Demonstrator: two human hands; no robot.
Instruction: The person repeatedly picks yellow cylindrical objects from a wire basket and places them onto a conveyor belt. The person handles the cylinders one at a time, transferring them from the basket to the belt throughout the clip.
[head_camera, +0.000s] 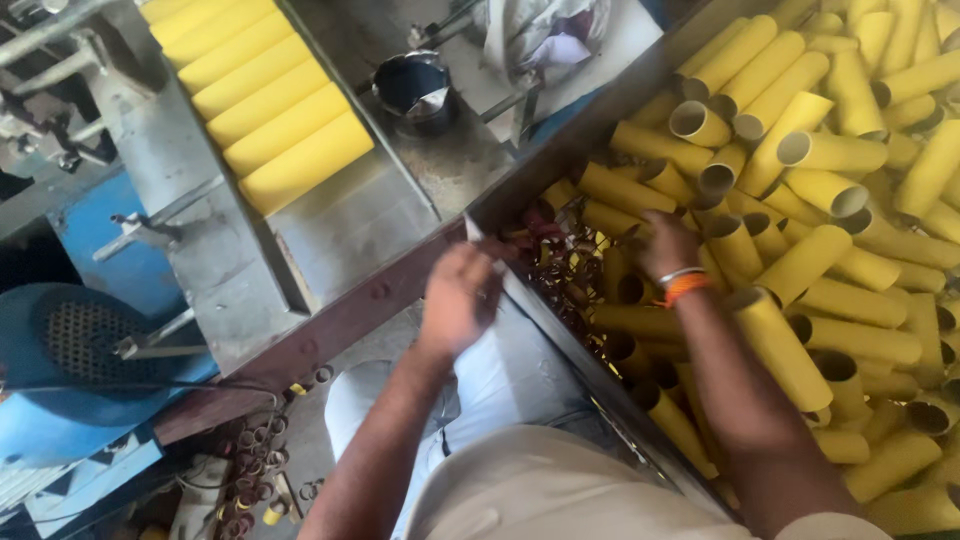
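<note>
Head camera, looking steeply down, close

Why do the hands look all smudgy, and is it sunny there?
In the head view, the left hand and right hand are smeared by motion blur; soft daylight falls on the yellow tubes, no harsh glare; the corners stay dark.
</note>
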